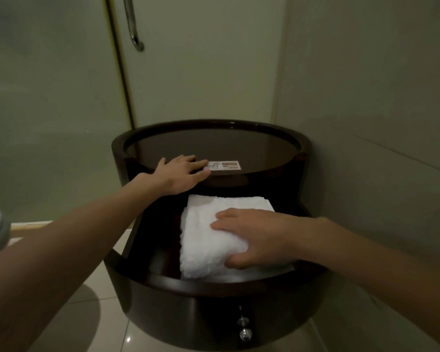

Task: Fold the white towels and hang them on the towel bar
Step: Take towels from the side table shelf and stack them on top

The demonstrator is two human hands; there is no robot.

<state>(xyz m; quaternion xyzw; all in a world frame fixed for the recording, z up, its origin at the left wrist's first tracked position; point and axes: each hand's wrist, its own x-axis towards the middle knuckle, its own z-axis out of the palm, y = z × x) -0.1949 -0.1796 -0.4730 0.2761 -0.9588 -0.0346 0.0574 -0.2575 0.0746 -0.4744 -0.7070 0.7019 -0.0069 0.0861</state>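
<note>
Towel (208,240) lies folded in the drawer (214,284); the right hand (257,237) grips its near edge and should lift it level, with the left hand (181,174) flat on the cabinet (214,146).

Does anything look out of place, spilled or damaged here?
Nothing stands out. The folded towel lies neatly in the open drawer, gripped by the right hand; the left hand rests flat on the cabinet top.

We read this as a hotel guest bathroom, frosted glass door (188,59) with a metal pull handle (132,24), glossy pale floor tiles (97,278), round dark wooden cabinet (118,158) with a printed WiFi card (222,165) on top, folded white towel (206,240) in its open drawer (175,313).
</note>
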